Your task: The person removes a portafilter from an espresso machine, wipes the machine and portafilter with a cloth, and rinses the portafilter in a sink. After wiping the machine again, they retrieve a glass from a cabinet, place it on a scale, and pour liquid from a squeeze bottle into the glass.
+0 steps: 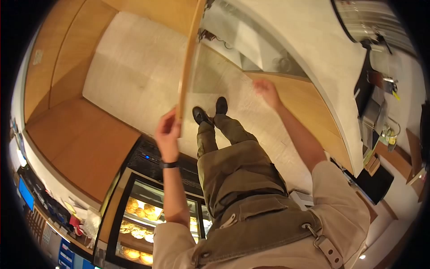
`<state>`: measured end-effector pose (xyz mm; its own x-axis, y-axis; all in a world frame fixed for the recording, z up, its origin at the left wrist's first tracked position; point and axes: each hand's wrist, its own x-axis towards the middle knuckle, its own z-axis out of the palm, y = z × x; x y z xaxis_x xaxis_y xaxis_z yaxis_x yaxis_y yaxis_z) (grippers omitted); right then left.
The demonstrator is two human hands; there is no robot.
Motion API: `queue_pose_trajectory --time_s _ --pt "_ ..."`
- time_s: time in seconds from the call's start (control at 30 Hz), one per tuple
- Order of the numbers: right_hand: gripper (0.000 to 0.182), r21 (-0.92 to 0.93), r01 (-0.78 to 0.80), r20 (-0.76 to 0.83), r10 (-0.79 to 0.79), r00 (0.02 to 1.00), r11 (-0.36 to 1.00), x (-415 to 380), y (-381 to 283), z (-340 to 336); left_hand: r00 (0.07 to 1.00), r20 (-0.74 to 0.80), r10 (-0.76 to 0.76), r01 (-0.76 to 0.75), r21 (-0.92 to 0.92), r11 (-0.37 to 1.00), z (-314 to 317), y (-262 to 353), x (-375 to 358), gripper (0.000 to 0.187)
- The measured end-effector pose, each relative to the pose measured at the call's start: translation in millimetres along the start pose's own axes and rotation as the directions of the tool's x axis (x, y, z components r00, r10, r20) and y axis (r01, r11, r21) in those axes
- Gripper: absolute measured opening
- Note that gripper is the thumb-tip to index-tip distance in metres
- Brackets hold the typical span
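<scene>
My left hand (168, 132), with a dark band on its wrist, has its fingers and thumb closed around the lower end of a thin, light wooden edge (186, 71). This edge belongs to an upright panel or door, and part of the hand's grip is hidden behind it. To the right, my right hand (267, 92) is raised over the pale floor (134, 67), blurred by motion, touching nothing that shows. Its fingers are too smeared to read.
A lit display case (124, 215) with baked goods stands at the lower left. Wooden cabinets (85, 148) line the left side. A curved pale counter (286, 27) runs along the right. My shoes (221, 106) are on the floor.
</scene>
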<state>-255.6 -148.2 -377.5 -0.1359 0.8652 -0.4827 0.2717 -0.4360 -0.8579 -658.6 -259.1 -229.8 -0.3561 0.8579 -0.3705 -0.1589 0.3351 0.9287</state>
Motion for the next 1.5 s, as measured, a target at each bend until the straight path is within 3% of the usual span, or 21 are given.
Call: queue_pose_trajectory --time_s 0.1,0.17,0.23,0.3,0.43,0.53,0.63,0.73,0.83,0.9,0.93,0.97,1.03,1.07,1.1,1.17,1.23,1.27,1.4,1.43,1.5 --pt "0.015 -0.223 -0.015 -0.073 -0.001 0.997 0.975 89 3 -10 0.977 -0.180 0.113 -0.118 -0.019 0.993 -47 -16 33 0.019" --pt "0.019 -0.227 -0.099 -0.079 0.083 0.993 0.969 145 8 -13 0.940 -0.263 0.218 -0.222 0.016 0.975 -58 -15 51 0.020" --pt "0.032 -0.480 0.101 -0.019 -0.125 0.992 0.871 197 5 -18 0.896 -0.330 0.297 -0.299 0.044 0.953 -65 -16 65 0.020" --pt "0.049 -0.768 0.213 -0.061 -0.399 0.915 0.604 243 -22 -8 0.853 -0.388 0.349 -0.355 0.058 0.933 -66 -20 76 0.021" --pt "0.067 -0.962 0.177 -0.071 -0.814 0.577 0.210 331 -77 18 0.820 -0.396 0.414 -0.427 0.059 0.902 -64 -27 80 0.026" --pt "0.076 -0.952 -0.130 -0.248 -0.446 0.860 0.278 356 -107 48 0.813 -0.401 0.422 -0.440 0.051 0.897 -61 -30 77 0.027" --pt "0.085 -0.917 -0.091 -0.328 -0.607 0.724 0.388 360 -98 67 0.814 -0.399 0.423 -0.446 0.039 0.894 -61 -32 75 0.029" --pt "0.071 -0.721 0.040 -0.442 -0.504 0.742 0.692 365 -89 58 0.816 -0.388 0.428 -0.453 0.032 0.891 -62 -34 74 0.030" --pt "0.076 -0.658 0.153 -0.515 -0.589 0.622 0.738 366 -72 55 0.846 -0.358 0.395 -0.415 0.023 0.909 -68 -34 74 0.030" --pt "0.075 -0.795 0.178 -0.467 -0.772 0.431 0.580 355 -50 63 0.877 -0.340 0.339 -0.351 0.029 0.936 -75 -33 71 0.029" --pt "0.078 -0.664 0.204 -0.482 -0.620 0.619 0.720 320 -53 64 0.894 -0.317 0.317 -0.325 0.029 0.945 -76 -31 70 0.028" --pt "0.080 -0.519 0.185 -0.583 -0.504 0.638 0.835 281 -51 77 0.929 -0.276 0.246 -0.257 -0.003 0.966 -79 -31 63 0.026" --pt "0.078 -0.411 0.246 -0.491 -0.441 0.751 0.878 191 -31 78 0.980 -0.162 0.117 -0.068 0.284 0.957 -66 -13 38 0.023" --pt "0.083 -0.305 0.210 -0.390 -0.323 0.862 0.929 125 -30 76 0.998 0.010 0.066 -0.064 0.398 0.915 -88 -36 27 0.029" --pt "0.081 -0.335 0.248 -0.363 -0.368 0.856 0.909 66 -18 74 0.984 0.175 0.000 -0.091 0.510 0.855 -85 -35 10 0.033" --pt "0.075 -0.287 0.090 -0.305 -0.180 0.935 0.954 -60 -1 60 0.966 0.210 -0.152 -0.016 0.634 0.773 -22 -20 -11 0.040" --pt "0.072 -0.150 -0.008 -0.488 -0.067 0.871 0.989 -177 11 55 0.865 0.358 -0.352 0.062 0.619 0.783 52 7 -22 0.044" --pt "0.073 -0.033 -0.173 -0.542 0.128 0.830 0.984 -230 27 54 0.840 0.417 -0.347 0.101 0.507 0.856 84 -1 -23 0.044" --pt "0.072 0.278 -0.350 -0.770 0.426 0.476 0.894 -398 94 43 0.671 0.655 -0.349 0.264 0.230 0.937 214 -45 18 0.049" --pt "0.068 0.306 -0.393 -0.798 0.459 0.391 0.867 -436 102 38 0.718 0.628 -0.301 0.212 0.214 0.953 246 -44 20 0.046" --pt "0.062 0.690 0.030 -0.694 0.650 0.308 0.723 -492 111 26 0.736 0.648 -0.197 0.157 0.119 0.980 303 -40 25 0.050"
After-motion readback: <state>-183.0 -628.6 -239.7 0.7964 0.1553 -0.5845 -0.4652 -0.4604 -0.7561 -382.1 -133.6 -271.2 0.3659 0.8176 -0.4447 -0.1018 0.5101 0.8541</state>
